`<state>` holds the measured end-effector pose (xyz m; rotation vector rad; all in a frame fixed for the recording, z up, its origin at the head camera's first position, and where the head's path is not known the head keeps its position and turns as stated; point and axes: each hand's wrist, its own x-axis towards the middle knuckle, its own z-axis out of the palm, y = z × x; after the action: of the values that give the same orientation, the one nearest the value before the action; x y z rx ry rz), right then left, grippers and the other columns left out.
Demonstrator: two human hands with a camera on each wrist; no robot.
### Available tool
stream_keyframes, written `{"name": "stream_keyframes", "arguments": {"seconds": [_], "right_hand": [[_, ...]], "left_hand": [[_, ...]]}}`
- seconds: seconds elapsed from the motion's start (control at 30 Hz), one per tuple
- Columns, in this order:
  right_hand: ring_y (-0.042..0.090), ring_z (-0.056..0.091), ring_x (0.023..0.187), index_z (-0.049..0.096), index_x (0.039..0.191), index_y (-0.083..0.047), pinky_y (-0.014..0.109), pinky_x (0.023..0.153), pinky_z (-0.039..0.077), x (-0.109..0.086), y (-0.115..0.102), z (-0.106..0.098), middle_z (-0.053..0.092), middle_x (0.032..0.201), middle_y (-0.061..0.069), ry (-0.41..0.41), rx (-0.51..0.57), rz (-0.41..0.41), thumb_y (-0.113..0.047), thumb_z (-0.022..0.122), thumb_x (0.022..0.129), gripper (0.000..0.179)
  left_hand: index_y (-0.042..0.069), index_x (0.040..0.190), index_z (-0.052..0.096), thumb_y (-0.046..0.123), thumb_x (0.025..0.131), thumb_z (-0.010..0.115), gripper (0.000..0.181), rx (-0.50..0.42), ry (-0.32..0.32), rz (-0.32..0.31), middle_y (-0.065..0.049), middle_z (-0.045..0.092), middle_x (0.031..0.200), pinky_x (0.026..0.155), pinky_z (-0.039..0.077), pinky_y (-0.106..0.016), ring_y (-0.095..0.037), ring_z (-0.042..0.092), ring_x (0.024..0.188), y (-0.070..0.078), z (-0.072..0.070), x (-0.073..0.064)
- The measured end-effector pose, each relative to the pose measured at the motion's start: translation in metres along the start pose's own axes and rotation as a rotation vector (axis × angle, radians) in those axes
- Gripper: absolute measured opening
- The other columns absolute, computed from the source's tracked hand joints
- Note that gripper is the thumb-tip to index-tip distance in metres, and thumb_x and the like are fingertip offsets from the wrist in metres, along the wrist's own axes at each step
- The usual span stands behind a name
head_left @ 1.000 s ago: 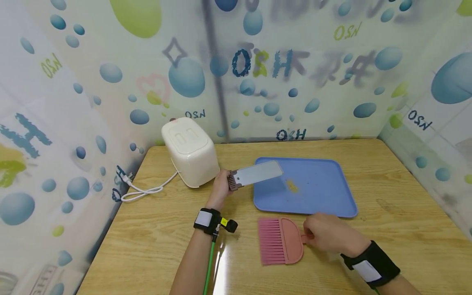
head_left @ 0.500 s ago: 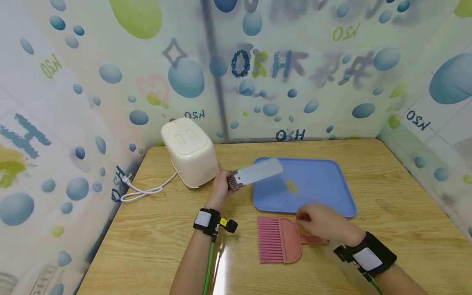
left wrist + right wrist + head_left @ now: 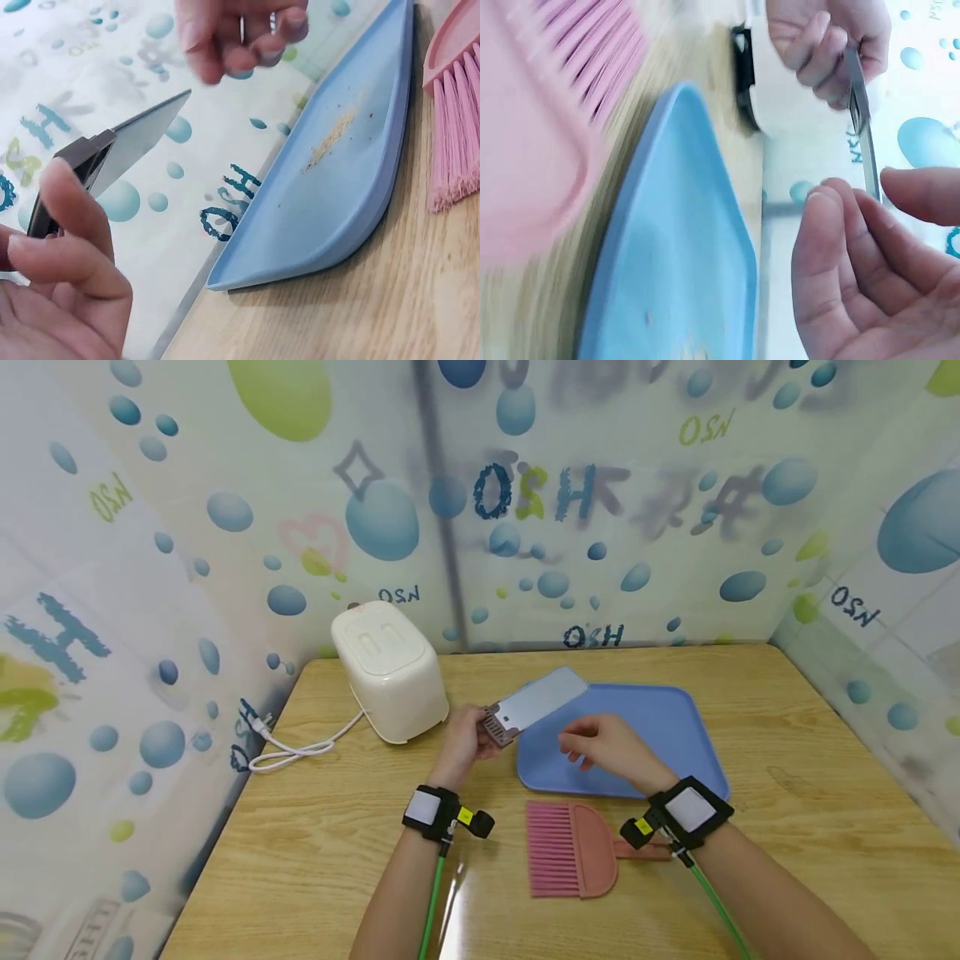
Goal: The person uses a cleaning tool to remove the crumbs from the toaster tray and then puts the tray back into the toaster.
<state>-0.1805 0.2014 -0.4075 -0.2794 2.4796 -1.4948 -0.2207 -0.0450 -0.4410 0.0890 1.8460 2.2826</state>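
Note:
My left hand (image 3: 459, 750) grips the brown slotted end of a flat pale crumb tray (image 3: 546, 696), which is held up and tilted above the left side of a blue tray (image 3: 663, 718). The right hand (image 3: 613, 750) is over the blue tray with loosely bent fingers and nothing in them. In the right wrist view its fingertips (image 3: 821, 217) appear close to the far end of the crumb tray (image 3: 865, 139); whether they touch is unclear. Tan crumbs (image 3: 332, 139) lie on the blue tray, mostly hidden by the right hand in the head view.
A pink brush (image 3: 592, 852) lies in front of the blue tray, its handle partly under the right wrist. The cream toaster (image 3: 393, 681) stands at the back left, its white cord (image 3: 300, 749) looped beside it. Patterned walls close off the table's back and sides.
My right hand has let go of the brush handle and moved up and left over the blue tray. The left hand has shifted slightly right, and the crumb tray is angled more steeply.

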Motion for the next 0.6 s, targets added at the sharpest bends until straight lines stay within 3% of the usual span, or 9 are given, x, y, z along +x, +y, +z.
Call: {"name": "stream_keyframes", "arguments": {"seconds": [0.2, 0.43, 0.6], "right_hand": [[0.026, 0.067, 0.088, 0.067, 0.121, 0.006, 0.039, 0.074, 0.058, 0.018, -0.007, 0.019, 0.07, 0.102, 0.014, -0.011, 0.104, 0.043, -0.031, 0.067, 0.1, 0.042], [0.035, 0.067, 0.087, 0.067, 0.116, 0.008, 0.037, 0.07, 0.058, 0.031, -0.009, 0.028, 0.069, 0.096, 0.019, 0.006, 0.284, 0.091, -0.026, 0.067, 0.101, 0.037], [0.018, 0.066, 0.076, 0.061, 0.121, 0.012, 0.031, 0.067, 0.057, 0.037, -0.009, 0.026, 0.069, 0.089, 0.009, 0.022, 0.379, 0.122, -0.021, 0.066, 0.101, 0.039]], "left_hand": [[0.005, 0.104, 0.049, 0.014, 0.103, 0.037, 0.015, -0.046, -0.051, -0.012, -0.003, 0.069, 0.072, 0.053, 0.046, -0.023, -0.015, 0.065, 0.058, -0.001, 0.004, 0.001], [0.001, 0.114, 0.046, 0.013, 0.107, 0.037, 0.018, -0.105, -0.12, -0.016, -0.009, 0.072, 0.083, 0.065, 0.056, -0.029, -0.018, 0.072, 0.069, -0.002, 0.009, -0.001], [-0.002, 0.117, 0.045, 0.01, 0.107, 0.037, 0.018, -0.162, -0.162, -0.004, -0.017, 0.073, 0.094, 0.071, 0.059, -0.032, -0.02, 0.074, 0.076, 0.0, 0.011, -0.002]]}}
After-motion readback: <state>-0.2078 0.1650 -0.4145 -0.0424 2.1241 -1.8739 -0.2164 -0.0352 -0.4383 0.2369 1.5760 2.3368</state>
